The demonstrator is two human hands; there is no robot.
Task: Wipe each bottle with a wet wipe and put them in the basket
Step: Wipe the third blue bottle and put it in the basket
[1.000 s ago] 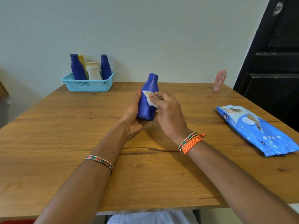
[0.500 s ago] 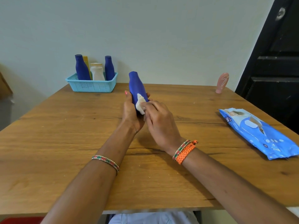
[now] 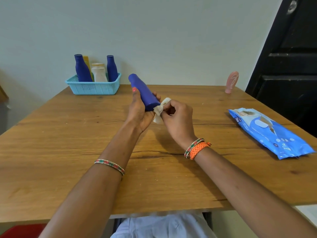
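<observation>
The wooden surface point(image 3: 68, 152) carries everything, and most of the job looks done. Far beyond the left grip, against the wall, the turquoise basket point(image 3: 93, 86) already holds four bottles standing upright: two dark blue, a yellow one partly hidden behind them, and a white one between.

To the right of the right grip, well apart, lies the blue pack of wipes point(image 3: 271, 133), flat on the surface.

Above the surface, the left hand point(image 3: 139, 110) has its grip wrapped round the blue bottle point(image 3: 143, 92), fingers curled about its lower half, the cap end tilted up and away to the left. The right hand point(image 3: 176, 121) pinches the crumpled wet wipe point(image 3: 160, 109) against the bottle's base, so this looks like the last pass on that bottle before it goes to the basket.

Far beyond the right grip, by the wall, a small pink bottle point(image 3: 231, 82) stands alone, apparently not yet wiped; by my judgement it is the one left after this.
</observation>
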